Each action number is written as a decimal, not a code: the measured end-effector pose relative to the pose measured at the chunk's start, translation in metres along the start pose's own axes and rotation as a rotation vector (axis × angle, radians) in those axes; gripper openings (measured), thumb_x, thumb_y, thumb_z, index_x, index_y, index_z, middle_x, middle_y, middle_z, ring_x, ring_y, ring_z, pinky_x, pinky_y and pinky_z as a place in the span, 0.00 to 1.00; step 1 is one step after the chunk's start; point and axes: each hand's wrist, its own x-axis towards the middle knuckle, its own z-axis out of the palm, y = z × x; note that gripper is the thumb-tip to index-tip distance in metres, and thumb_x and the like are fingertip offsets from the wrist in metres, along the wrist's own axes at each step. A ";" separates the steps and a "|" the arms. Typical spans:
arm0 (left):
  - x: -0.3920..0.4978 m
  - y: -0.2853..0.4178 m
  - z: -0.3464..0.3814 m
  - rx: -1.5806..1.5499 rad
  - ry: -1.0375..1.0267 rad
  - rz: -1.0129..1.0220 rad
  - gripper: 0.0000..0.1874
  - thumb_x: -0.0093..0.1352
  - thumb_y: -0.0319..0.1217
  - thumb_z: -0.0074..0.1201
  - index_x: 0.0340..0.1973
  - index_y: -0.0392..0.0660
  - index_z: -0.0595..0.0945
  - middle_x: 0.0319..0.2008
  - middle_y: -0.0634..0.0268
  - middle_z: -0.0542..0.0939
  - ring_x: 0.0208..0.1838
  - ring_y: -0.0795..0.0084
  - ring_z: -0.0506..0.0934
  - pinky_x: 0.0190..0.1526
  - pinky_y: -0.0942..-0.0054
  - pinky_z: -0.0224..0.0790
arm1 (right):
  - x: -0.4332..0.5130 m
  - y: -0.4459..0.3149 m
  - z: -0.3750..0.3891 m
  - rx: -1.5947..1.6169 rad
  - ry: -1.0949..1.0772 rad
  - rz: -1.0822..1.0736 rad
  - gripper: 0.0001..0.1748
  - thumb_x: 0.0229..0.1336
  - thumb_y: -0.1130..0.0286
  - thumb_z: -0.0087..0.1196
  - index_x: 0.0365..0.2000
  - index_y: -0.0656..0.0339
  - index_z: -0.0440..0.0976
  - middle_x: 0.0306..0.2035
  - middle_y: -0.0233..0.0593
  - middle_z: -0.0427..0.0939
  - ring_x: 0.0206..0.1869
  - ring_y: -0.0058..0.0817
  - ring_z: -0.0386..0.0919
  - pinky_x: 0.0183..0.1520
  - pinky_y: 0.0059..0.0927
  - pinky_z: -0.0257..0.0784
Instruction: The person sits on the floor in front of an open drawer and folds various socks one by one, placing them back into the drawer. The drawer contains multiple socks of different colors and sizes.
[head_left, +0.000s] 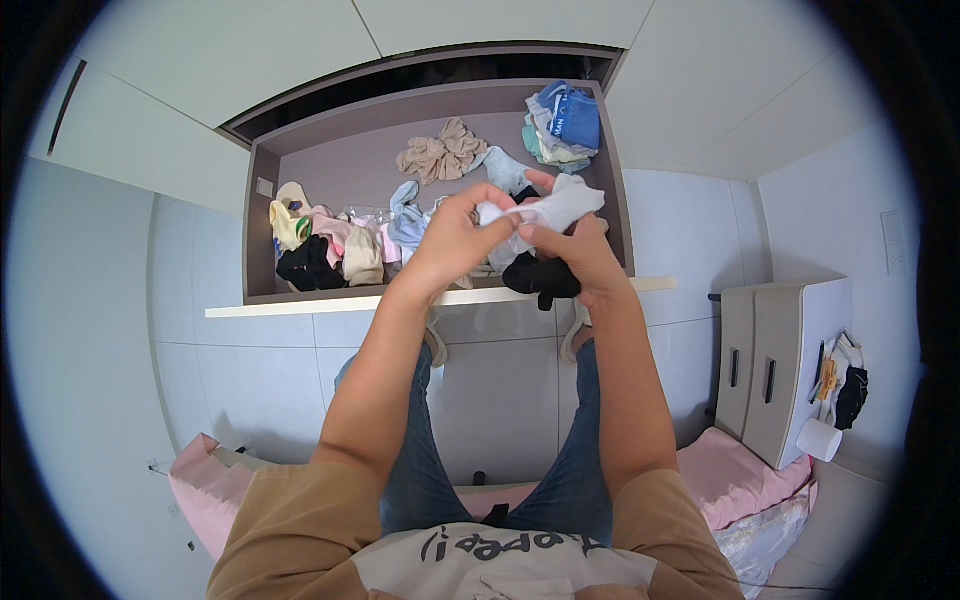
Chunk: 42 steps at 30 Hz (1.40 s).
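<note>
Both hands hold a white sock (564, 202) above the right part of an open drawer (337, 154). My left hand (469, 229) pinches its left end between thumb and fingers. My right hand (581, 244) grips the sock farther right, thumb on top. Black fabric (544, 277), perhaps socks, hangs below the right hand at the drawer's front edge; whether that hand holds it too I cannot tell. Just beyond the hands lies a light grey sock (504, 171). Left of my left hand is a pale blue sock (407, 221).
Beige bunched fabric (442, 150) lies mid-drawer, and a stack of folded underwear (566, 124) fills the back right corner. Socks, including a black bundle (311, 264), crowd the front left. A small cabinet (787, 360) stands to the right; pink bedding (739, 476) is behind me.
</note>
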 end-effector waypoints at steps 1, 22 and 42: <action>0.000 0.001 -0.001 -0.056 0.037 -0.059 0.06 0.68 0.28 0.59 0.40 0.47 0.81 0.30 0.78 0.77 0.29 0.89 0.68 0.29 0.84 0.58 | 0.002 0.002 0.002 -0.027 0.057 0.001 0.32 0.55 0.76 0.61 0.61 0.61 0.69 0.46 0.34 0.78 0.44 0.20 0.77 0.47 0.23 0.73; 0.003 -0.002 0.013 -0.214 0.196 0.032 0.10 0.67 0.23 0.62 0.37 0.48 0.75 0.31 0.76 0.74 0.34 0.86 0.69 0.34 0.82 0.61 | 0.012 0.018 0.005 0.054 0.183 -0.240 0.11 0.61 0.78 0.63 0.42 0.59 0.75 0.37 0.26 0.79 0.34 0.09 0.71 0.33 0.16 0.64; 0.007 -0.024 0.002 0.323 0.464 0.075 0.16 0.61 0.21 0.59 0.20 0.42 0.65 0.18 0.69 0.70 0.25 0.79 0.64 0.29 0.75 0.60 | 0.013 0.032 0.007 0.127 0.319 -0.350 0.14 0.60 0.86 0.53 0.26 0.56 0.63 0.33 0.29 0.74 0.30 0.12 0.68 0.32 0.17 0.67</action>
